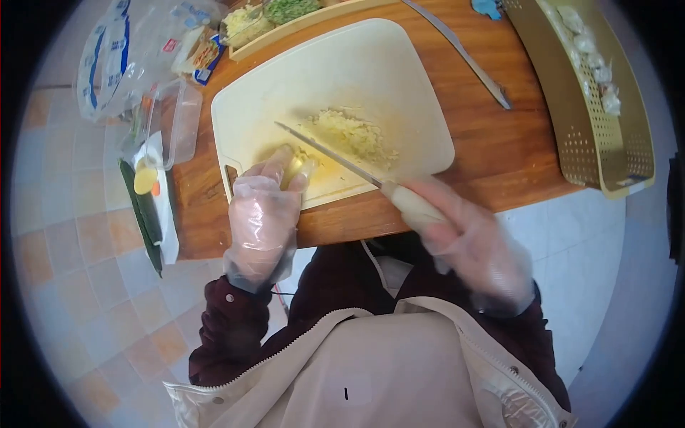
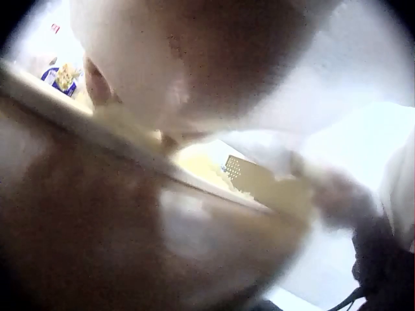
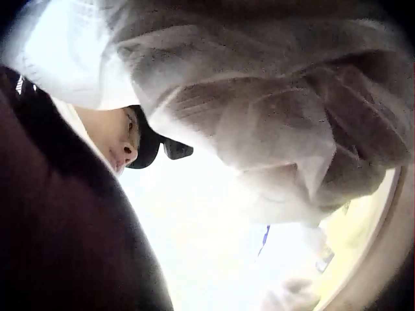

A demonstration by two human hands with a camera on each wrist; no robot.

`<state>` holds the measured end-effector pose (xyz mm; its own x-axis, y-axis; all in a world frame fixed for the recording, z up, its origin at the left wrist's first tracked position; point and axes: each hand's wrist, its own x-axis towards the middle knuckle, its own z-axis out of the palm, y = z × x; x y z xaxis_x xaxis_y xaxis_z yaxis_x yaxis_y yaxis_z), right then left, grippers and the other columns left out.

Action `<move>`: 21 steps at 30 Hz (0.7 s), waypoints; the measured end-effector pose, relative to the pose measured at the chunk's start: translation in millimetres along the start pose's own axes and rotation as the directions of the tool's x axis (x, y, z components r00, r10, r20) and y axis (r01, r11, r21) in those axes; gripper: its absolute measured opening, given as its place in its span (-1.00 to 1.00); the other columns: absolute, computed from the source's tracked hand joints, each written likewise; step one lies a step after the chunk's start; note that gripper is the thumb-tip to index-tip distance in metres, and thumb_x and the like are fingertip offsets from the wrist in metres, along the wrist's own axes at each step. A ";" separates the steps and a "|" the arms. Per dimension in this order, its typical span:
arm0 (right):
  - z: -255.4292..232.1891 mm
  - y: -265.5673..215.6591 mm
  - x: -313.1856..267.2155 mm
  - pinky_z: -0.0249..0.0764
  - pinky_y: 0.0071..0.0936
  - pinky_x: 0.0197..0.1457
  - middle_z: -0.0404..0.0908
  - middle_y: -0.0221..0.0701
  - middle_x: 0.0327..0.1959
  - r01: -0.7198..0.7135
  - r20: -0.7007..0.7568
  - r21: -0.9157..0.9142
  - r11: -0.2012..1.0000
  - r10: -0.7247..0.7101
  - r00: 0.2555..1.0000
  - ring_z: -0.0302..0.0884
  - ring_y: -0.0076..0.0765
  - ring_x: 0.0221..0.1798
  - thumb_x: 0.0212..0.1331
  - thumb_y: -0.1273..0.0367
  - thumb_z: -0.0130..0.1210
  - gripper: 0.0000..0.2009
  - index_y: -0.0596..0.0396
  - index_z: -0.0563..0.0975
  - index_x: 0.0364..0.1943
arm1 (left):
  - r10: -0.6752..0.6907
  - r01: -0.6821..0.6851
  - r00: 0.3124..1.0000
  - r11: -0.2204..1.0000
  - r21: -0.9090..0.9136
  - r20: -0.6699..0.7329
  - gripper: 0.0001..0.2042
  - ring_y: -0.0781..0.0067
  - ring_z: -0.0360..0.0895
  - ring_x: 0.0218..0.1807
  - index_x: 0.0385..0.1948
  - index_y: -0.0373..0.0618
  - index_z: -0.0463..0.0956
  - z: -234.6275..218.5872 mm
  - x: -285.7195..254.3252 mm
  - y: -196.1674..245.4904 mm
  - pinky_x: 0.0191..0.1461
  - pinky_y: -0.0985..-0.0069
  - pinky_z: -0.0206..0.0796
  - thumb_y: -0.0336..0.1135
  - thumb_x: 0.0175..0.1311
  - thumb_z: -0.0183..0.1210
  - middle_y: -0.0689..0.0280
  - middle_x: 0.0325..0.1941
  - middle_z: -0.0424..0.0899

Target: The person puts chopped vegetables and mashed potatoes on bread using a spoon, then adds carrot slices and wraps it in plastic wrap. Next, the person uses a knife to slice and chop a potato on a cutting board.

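Observation:
In the head view the right hand (image 1: 477, 246), in a clear plastic glove, grips the pale handle of a knife (image 1: 332, 155), its blade slanting over the cutting board (image 1: 357, 57). At the board's near left part, the gloved left hand (image 1: 264, 214) has its fingers curled round a yellow piece (image 1: 296, 168), partly hidden by the fingers. A heap of finely chopped pale yellow bits (image 1: 349, 134) lies on the board just beyond the blade. The wrist views show mostly glove and hand up close; the right wrist view does not show the knife.
A second knife (image 1: 471, 60) lies right of the board. At the right edge stands a perforated basket (image 1: 581, 135) with white bulbs. Behind the board is a wooden tray (image 1: 285, 32) with chopped food. Left are a clear container (image 1: 183, 128), plastic bags (image 1: 107, 57) and a cucumber (image 1: 140, 214).

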<state>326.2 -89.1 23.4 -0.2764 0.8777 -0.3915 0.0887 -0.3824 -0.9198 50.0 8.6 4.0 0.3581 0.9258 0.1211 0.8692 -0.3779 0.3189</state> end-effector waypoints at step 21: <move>70.0 -78.9 44.5 0.61 -0.09 -0.19 0.65 -0.07 -0.35 -0.108 -0.118 -0.749 0.654 0.028 0.993 0.66 0.20 -0.29 0.57 0.25 -0.02 -0.50 -0.11 0.33 0.55 | 0.239 -0.239 0.958 0.971 -0.021 0.158 -0.49 -0.08 0.18 0.67 0.45 -0.25 0.42 -38.2 20.6 -73.3 0.69 0.19 0.01 -0.45 0.46 -0.06 -0.01 0.60 0.37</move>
<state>239.9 -40.1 80.5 -0.1590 0.8944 -0.4181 0.8046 -0.1280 -0.5799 -19.3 55.7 19.0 0.6049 0.7951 0.0434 0.7510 -0.5878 0.3008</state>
